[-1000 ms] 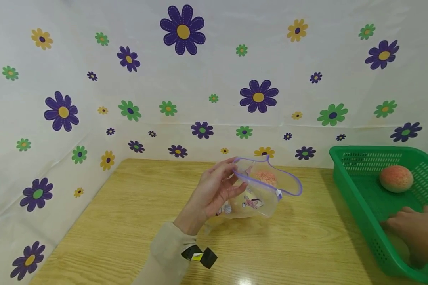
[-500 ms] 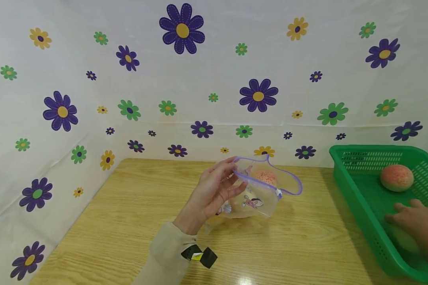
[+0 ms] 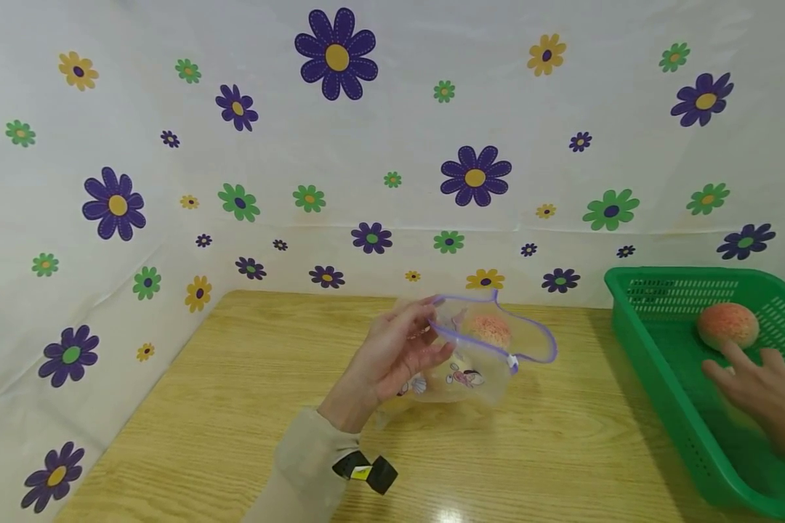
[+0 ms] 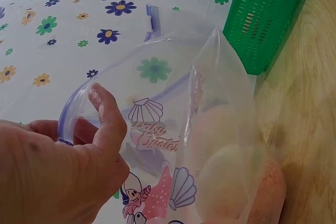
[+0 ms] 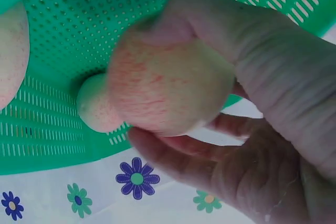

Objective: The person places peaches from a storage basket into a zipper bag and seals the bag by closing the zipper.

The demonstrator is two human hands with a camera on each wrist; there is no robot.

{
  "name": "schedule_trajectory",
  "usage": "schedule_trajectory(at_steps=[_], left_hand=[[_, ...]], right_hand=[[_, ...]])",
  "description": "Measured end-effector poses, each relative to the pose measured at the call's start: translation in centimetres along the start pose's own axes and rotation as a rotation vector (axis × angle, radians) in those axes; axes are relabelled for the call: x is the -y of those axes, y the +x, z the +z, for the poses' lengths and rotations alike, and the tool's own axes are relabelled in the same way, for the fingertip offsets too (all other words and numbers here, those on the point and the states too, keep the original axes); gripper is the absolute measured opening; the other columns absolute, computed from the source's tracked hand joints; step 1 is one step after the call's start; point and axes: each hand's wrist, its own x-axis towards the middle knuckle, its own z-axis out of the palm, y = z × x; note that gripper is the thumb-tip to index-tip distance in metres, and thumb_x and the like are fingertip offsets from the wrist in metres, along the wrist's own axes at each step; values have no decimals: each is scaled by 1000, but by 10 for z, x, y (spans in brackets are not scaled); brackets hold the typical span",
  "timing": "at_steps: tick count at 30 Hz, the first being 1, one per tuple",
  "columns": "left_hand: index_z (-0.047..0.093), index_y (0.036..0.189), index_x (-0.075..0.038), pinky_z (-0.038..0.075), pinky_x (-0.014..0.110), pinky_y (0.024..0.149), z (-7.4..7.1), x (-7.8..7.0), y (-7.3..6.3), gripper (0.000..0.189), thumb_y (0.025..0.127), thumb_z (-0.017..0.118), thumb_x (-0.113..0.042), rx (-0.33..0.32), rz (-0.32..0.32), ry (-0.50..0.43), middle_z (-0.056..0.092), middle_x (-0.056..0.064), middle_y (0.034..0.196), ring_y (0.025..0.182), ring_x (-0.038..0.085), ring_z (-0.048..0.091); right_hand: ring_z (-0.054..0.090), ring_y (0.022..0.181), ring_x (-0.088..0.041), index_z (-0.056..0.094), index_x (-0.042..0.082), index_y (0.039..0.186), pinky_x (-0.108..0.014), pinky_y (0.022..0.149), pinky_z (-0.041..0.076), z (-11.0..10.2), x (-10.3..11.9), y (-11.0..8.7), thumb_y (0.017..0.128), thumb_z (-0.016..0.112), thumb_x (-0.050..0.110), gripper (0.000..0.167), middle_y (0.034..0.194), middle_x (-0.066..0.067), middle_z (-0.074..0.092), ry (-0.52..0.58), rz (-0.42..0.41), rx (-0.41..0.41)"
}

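Note:
My left hand [image 3: 395, 352] pinches the rim of a clear zip bag [image 3: 474, 381] with a purple edge, a white slider and cartoon prints. The bag's mouth gapes open. Inside it are peaches, one [image 3: 490, 330] reddish and one pale [image 4: 226, 177] in the left wrist view. Over the green basket [image 3: 650, 363], my right hand [image 3: 768, 403] grips a pale peach with red streaks [image 5: 168, 85] between thumb and fingers. In the head view that peach is mostly hidden behind the hand. Beyond it, another peach [image 3: 728, 326] lies in the basket.
The basket stands at the right of the wooden table [image 3: 235, 407], its left wall between my right hand and the bag. In the right wrist view, one more peach [image 5: 10, 53] shows at the left edge. A flower-print sheet [image 3: 392, 131] hangs behind and along the left.
My right hand has come up from the basket floor and moved slightly forward with the peach. The bag's rim has dipped a little; my left hand has hardly moved.

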Motion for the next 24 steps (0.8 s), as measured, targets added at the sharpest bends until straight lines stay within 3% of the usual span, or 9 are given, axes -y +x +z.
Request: schedule_trajectory(at_steps=[5, 9, 14, 16, 24], left_hand=[[56, 139, -4, 64, 26, 75, -1, 4, -1, 36, 106, 49, -16, 15, -23, 24, 53, 0, 98, 87, 11, 58], [56, 139, -4, 63, 26, 75, -3, 6, -3, 36, 106, 49, -16, 15, -36, 33, 53, 1, 99, 86, 11, 58], [56, 140, -6, 63, 27, 77, -6, 8, -6, 37, 106, 50, -17, 5, -48, 56, 55, 5, 107, 88, 12, 59], [55, 141, -7, 63, 27, 78, -7, 8, -7, 37, 106, 50, -17, 8, -52, 68, 55, 5, 110, 88, 13, 60], [55, 141, -6, 63, 25, 76, -7, 9, -9, 37, 107, 48, -19, 7, -49, 74, 55, 5, 109, 84, 12, 60]], right_hand=[[47, 73, -44, 49, 5, 106, -47, 41, 46, -8, -4, 7, 48, 76, -31, 74, 105, -23, 49, 22, -70, -153], [49, 75, -48, 50, 4, 111, -54, 48, 49, -17, -5, 11, 44, 88, -20, 81, 110, -27, 53, 47, -88, -221], [52, 83, -52, 56, 3, 112, -64, 69, 49, -28, -1, 16, 31, 94, -11, 91, 112, -31, 55, 94, -102, -346], [53, 88, -53, 56, 3, 115, -67, 75, 47, -35, 2, 19, 33, 96, -7, 93, 114, -31, 54, 124, -96, -339], [57, 92, -48, 56, 11, 124, -66, 72, 50, -59, 18, 27, 35, 103, 7, 100, 116, -23, 57, 268, -161, -408]])
